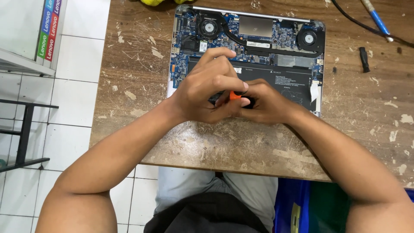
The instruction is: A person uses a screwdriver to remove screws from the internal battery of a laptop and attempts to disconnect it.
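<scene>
Head view: the left hand point(207, 88) and the right hand point(267, 103) meet over the near edge of an opened laptop point(248, 56), its bottom cover off. Between them sits a small orange-handled tool point(235, 96), pinched by the left thumb and forefinger on one side and by the right fingertips on the other, so both hands are closed on it. Only a short orange stub and a dark end show; its long axis seems to run steeply down toward the laptop, but its tip is hidden and its exact heading cannot be told. Just beyond the left knuckles lies the black battery point(276, 82). Farther beyond both hands are two fans point(308, 39). Well off past the right hand, on the worn wooden table point(129, 86), lie a small black bit point(365, 59) and a blue-handled tool point(379, 21).
</scene>
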